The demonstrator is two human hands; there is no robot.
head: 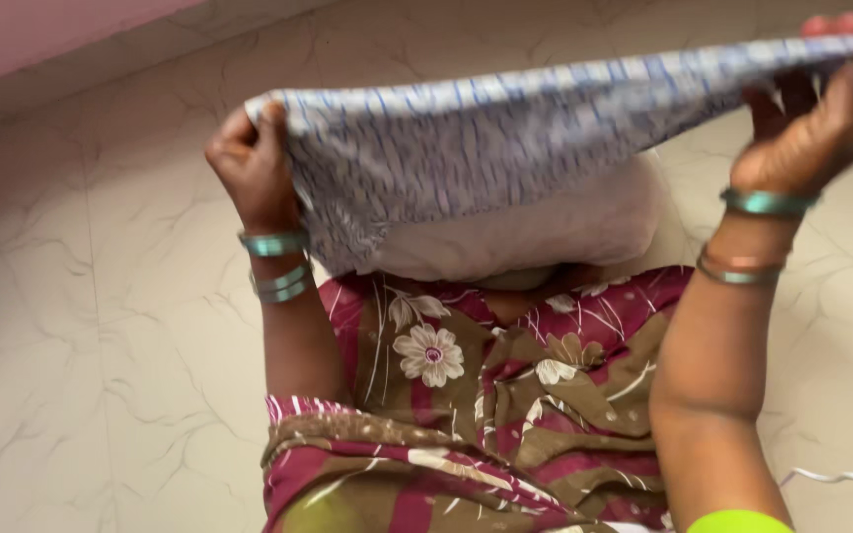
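Two hands stretch a patterned cover over a white pillow

Two walls of sorts frame our view: a pink wall at the upper left and a pale marble-veined tile floor that fills the rest. Below us lies our lap in a maroon and brown floral garment, which hides the floor beneath it. What may be a thin white cord crosses the floor at the lower right; the view is too blurred to be sure. Our left hand has its grip pinched on one corner of the blue-and-white patterned pillowcase. Our right hand has its grip pinched on the other corner. The pillowcase is held taut in the air above the lap, with a white pillow showing below its edge.
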